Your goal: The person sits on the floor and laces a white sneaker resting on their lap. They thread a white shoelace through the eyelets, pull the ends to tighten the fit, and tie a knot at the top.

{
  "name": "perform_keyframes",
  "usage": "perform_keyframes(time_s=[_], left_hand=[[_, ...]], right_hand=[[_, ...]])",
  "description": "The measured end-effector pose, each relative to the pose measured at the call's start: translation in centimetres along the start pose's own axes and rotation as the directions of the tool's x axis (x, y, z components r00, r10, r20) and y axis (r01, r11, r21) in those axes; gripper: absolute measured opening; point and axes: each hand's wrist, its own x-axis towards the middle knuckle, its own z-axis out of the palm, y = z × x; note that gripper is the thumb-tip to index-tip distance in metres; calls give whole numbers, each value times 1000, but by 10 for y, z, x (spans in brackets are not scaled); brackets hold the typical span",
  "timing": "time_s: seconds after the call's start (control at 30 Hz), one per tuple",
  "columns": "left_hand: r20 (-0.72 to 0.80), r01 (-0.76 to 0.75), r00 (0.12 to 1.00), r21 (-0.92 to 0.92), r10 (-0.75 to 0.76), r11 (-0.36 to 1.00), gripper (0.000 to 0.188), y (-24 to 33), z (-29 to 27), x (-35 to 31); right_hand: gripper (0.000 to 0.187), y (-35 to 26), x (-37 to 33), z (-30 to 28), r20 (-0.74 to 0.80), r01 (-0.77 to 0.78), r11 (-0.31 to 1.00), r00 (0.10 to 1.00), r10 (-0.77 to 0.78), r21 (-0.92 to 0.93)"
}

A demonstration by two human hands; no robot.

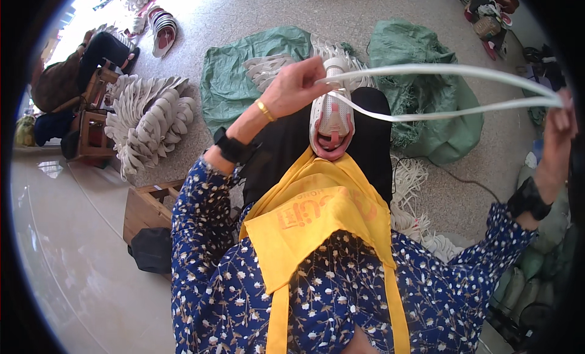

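Note:
A white mesh sneaker (333, 119) with a pink lining and heel rests upright between my knees, its heel opening toward me. From its front a long white shoelace (451, 70) runs out to the right in two strands. My left hand (298, 83) is beside the toe part, fingers pinched on the shoelace close to the shoe. Far out at the right edge, my right hand (560, 116) is closed on the other end of the loop, a little blurred. The strands are drawn out between both hands.
Green sacks (420, 80) lie on the floor ahead. Piled pale shoe parts (149, 119) stand at left, near a wooden stool (146, 211) and a seated person (67, 80). White laces (409, 180) lie by my right knee. A dark cable (460, 180) crosses the floor.

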Motion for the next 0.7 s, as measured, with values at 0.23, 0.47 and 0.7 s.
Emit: perform_keyframes(time_s=[0.23, 0.47, 0.7], left_hand=[[136, 240, 967, -189, -216, 952, 25, -27, -35, -73], [197, 475, 879, -265, -435, 839, 23, -63, -102, -145], [122, 422, 816, 542, -565, 727, 27, -46, -126, -169]], right_hand=[[25, 104, -105, -93, -436, -406, 675, 889, 136, -617], [19, 228, -119, 74, -143, -543, 600, 800, 583, -588], [19, 312, -89, 155, 189, -50, 678, 943, 274, -733]])
